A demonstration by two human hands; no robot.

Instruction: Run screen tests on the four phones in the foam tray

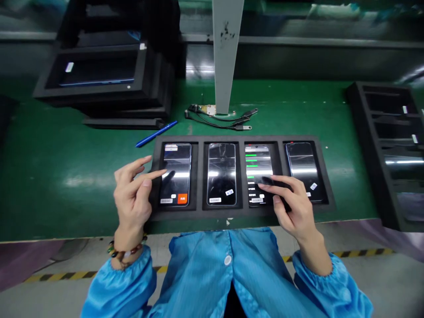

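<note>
A black foam tray (199, 176) lies near the bench's front edge, with several smartphones in its slots. My left hand (134, 194) points its index finger at the screen of the leftmost phone (175, 172), which shows an orange block at its lower right. Its fingers are apart and hold nothing. Over the third phone (261, 165), lit with green bars and lines of text, my right hand (296, 203) extends its fingers, empty; whether a fingertip touches the glass I cannot tell. Between them sits a dark-screened phone (221, 172). The rightmost phone (301, 170) is dark and slightly tilted in its slot.
A blue pen (157, 134) and short black cables (220, 123) lie behind the tray. Stacked foam trays (145, 84) rise at the back left. Another phone tray (367, 150) stands at the right. A grey post (227, 53) rises from the green bench (82, 190).
</note>
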